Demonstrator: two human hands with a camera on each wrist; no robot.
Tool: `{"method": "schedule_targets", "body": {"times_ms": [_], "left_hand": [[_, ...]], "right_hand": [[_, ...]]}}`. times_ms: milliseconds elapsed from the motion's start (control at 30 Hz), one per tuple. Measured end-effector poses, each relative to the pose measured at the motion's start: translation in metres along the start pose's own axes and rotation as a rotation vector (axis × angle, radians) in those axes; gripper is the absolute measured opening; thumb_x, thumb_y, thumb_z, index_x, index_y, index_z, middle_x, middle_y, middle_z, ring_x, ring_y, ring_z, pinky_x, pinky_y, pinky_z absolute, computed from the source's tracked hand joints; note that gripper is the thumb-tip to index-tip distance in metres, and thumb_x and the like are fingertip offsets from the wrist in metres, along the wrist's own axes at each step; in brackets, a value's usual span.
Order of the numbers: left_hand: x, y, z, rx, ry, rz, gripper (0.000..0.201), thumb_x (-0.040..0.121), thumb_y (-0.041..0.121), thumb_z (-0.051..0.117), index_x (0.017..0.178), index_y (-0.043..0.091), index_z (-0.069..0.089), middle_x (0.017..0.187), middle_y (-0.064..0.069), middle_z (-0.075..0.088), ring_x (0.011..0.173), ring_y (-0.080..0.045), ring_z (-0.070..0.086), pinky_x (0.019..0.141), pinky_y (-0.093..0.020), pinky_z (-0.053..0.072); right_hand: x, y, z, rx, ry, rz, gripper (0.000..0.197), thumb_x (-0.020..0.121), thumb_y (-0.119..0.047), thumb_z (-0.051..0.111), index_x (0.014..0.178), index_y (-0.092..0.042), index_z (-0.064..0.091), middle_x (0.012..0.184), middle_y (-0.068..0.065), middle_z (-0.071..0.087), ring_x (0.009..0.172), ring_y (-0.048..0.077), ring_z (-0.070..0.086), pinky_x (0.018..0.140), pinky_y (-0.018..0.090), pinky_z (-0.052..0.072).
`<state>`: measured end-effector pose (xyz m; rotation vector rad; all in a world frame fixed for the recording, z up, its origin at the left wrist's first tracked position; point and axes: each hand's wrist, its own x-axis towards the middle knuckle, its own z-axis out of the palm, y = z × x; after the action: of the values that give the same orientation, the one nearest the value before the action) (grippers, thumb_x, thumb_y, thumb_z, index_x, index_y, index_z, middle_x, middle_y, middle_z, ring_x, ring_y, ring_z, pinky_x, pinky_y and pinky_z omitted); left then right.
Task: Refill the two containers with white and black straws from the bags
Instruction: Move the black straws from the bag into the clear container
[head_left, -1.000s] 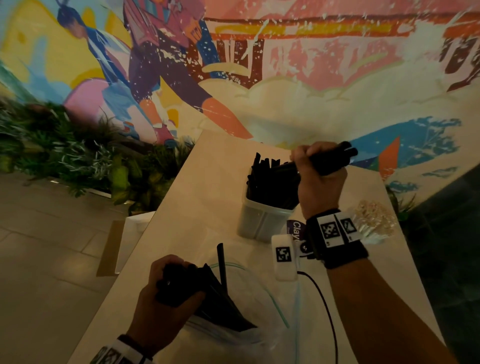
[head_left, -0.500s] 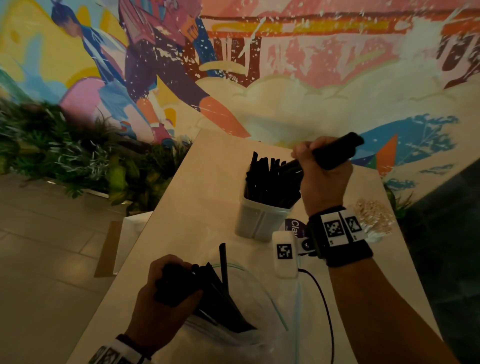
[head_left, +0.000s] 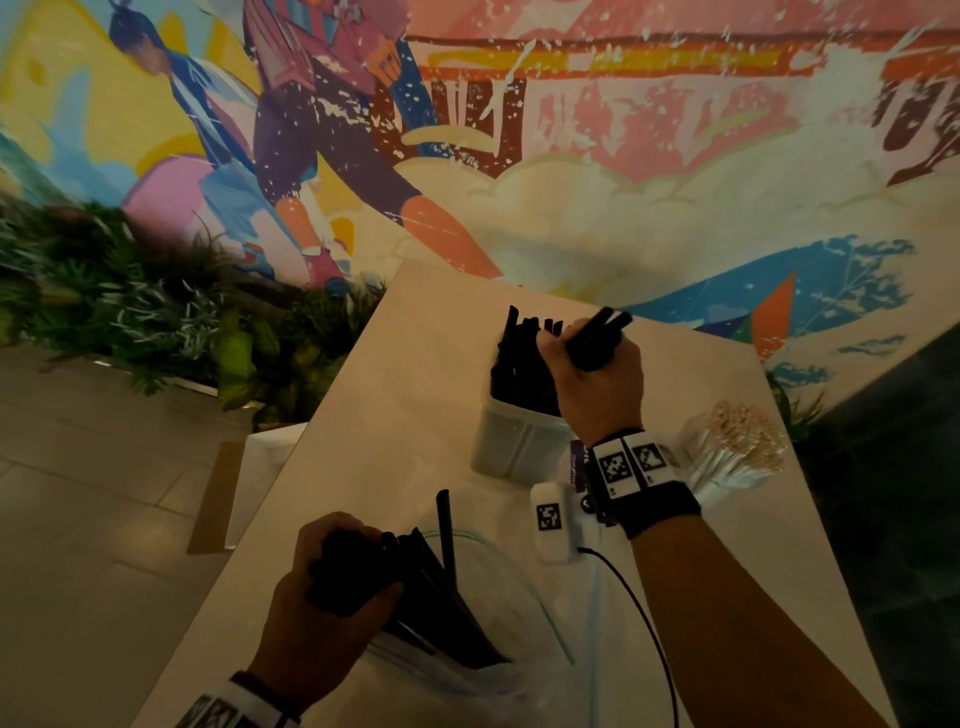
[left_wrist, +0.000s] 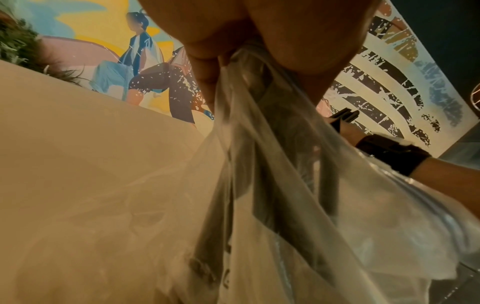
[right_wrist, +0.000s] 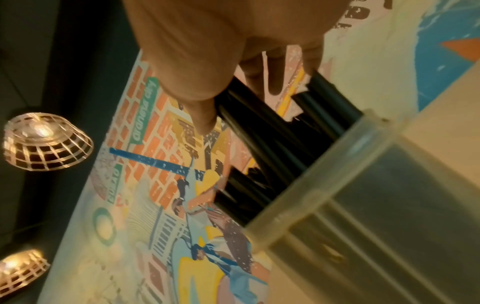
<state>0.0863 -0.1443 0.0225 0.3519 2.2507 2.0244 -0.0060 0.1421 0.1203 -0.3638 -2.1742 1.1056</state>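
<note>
Head view: my right hand (head_left: 597, 384) grips black straws (head_left: 597, 332) above the container (head_left: 514, 447) on the desk (head_left: 405, 415); my left hand (head_left: 322, 613) clutches the bag (head_left: 467, 680).
Left wrist: fingers (left_wrist: 205, 67) pinch the bag's plastic.
Right wrist: fingers (right_wrist: 197, 82) wrap the straws entering the container.

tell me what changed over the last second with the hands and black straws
The right hand, gripping a bunch of black plastic straws, came down, pushing them deeper into the translucent plastic container. The left hand keeps holding the black straws in the clear plastic bag; the white straws lie unmoved.
</note>
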Motion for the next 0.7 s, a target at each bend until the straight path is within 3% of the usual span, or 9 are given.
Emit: {"method": "schedule_targets", "body": {"times_ms": [67, 133, 200, 267, 367, 433, 567, 633, 700], "left_hand": [[0.000, 0.000, 0.000, 0.018, -0.003, 0.004, 0.067, 0.049, 0.016, 0.085, 0.096, 0.045, 0.046, 0.104, 0.015, 0.062, 0.090, -0.003, 0.064, 0.077, -0.015, 0.055], [-0.001, -0.002, -0.001, 0.032, -0.001, 0.013, 0.067, 0.051, 0.015, 0.084, 0.097, 0.045, 0.046, 0.104, 0.015, 0.061, 0.090, -0.001, 0.063, 0.077, -0.014, 0.054], [0.000, -0.002, 0.000, 0.047, -0.004, 0.017, 0.064, 0.052, 0.019, 0.082, 0.097, 0.046, 0.045, 0.105, 0.015, 0.061, 0.090, 0.000, 0.063, 0.075, -0.009, 0.052], [0.000, -0.004, 0.000, 0.068, 0.003, 0.019, 0.070, 0.056, 0.006, 0.084, 0.095, 0.048, 0.044, 0.104, 0.018, 0.060, 0.089, 0.000, 0.063, 0.072, -0.007, 0.051], [0.001, -0.004, 0.001, 0.066, 0.003, 0.006, 0.064, 0.052, 0.021, 0.082, 0.099, 0.045, 0.045, 0.105, 0.012, 0.061, 0.090, -0.003, 0.064, 0.077, -0.013, 0.053], [0.002, -0.004, 0.003, 0.064, 0.004, 0.002, 0.064, 0.053, 0.017, 0.082, 0.099, 0.044, 0.046, 0.105, 0.011, 0.062, 0.089, -0.004, 0.064, 0.076, -0.013, 0.053], [0.002, -0.002, 0.005, 0.084, -0.008, 0.011, 0.076, 0.057, -0.010, 0.081, 0.095, 0.046, 0.046, 0.102, 0.017, 0.063, 0.087, -0.003, 0.065, 0.074, -0.011, 0.053], [0.001, -0.002, 0.003, 0.079, -0.009, 0.007, 0.075, 0.057, -0.008, 0.082, 0.095, 0.045, 0.046, 0.102, 0.018, 0.063, 0.087, -0.002, 0.065, 0.072, -0.009, 0.053], [0.000, -0.003, 0.003, 0.066, -0.013, 0.001, 0.070, 0.056, -0.002, 0.083, 0.095, 0.045, 0.047, 0.102, 0.016, 0.064, 0.087, -0.002, 0.065, 0.072, -0.009, 0.052]], "right_hand": [[-0.001, 0.011, 0.002, -0.153, -0.013, 0.020, 0.051, 0.069, -0.073, 0.060, 0.074, -0.022, 0.064, 0.079, 0.002, 0.068, 0.087, 0.025, 0.064, 0.079, 0.045, 0.052], [-0.002, 0.015, 0.002, -0.328, -0.030, 0.032, 0.073, 0.061, -0.082, 0.053, 0.090, -0.016, 0.064, 0.099, 0.007, 0.066, 0.103, 0.030, 0.059, 0.086, 0.050, 0.049], [-0.002, 0.009, -0.003, -0.334, 0.002, 0.017, 0.078, 0.059, -0.080, 0.058, 0.109, -0.019, 0.057, 0.119, 0.006, 0.058, 0.116, 0.030, 0.051, 0.093, 0.052, 0.044], [0.001, -0.001, -0.008, -0.191, 0.063, -0.007, 0.086, 0.061, -0.072, 0.065, 0.127, -0.020, 0.046, 0.136, 0.005, 0.048, 0.128, 0.025, 0.043, 0.103, 0.051, 0.039], [0.007, -0.011, -0.008, -0.138, 0.134, -0.193, 0.077, 0.078, -0.056, 0.062, 0.138, -0.013, 0.040, 0.145, 0.012, 0.040, 0.135, 0.027, 0.036, 0.110, 0.043, 0.033], [0.008, -0.012, -0.002, -0.313, 0.040, -0.302, 0.060, 0.089, -0.051, 0.049, 0.136, -0.015, 0.046, 0.145, 0.016, 0.041, 0.136, 0.032, 0.036, 0.109, 0.047, 0.035], [-0.001, 0.004, 0.011, -0.819, -0.426, -0.111, 0.055, 0.095, -0.060, 0.024, 0.140, -0.030, 0.037, 0.153, 0.005, 0.025, 0.142, 0.032, 0.015, 0.112, 0.057, 0.015], [-0.001, 0.005, 0.011, -0.865, -0.422, -0.088, 0.062, 0.094, -0.064, 0.025, 0.144, -0.028, 0.030, 0.154, 0.006, 0.021, 0.142, 0.033, 0.012, 0.112, 0.062, 0.010], [0.001, -0.002, 0.009, -0.742, -0.298, -0.103, 0.075, 0.090, -0.069, 0.032, 0.148, -0.023, 0.021, 0.156, 0.009, 0.020, 0.144, 0.033, 0.013, 0.112, 0.062, 0.009]]}}
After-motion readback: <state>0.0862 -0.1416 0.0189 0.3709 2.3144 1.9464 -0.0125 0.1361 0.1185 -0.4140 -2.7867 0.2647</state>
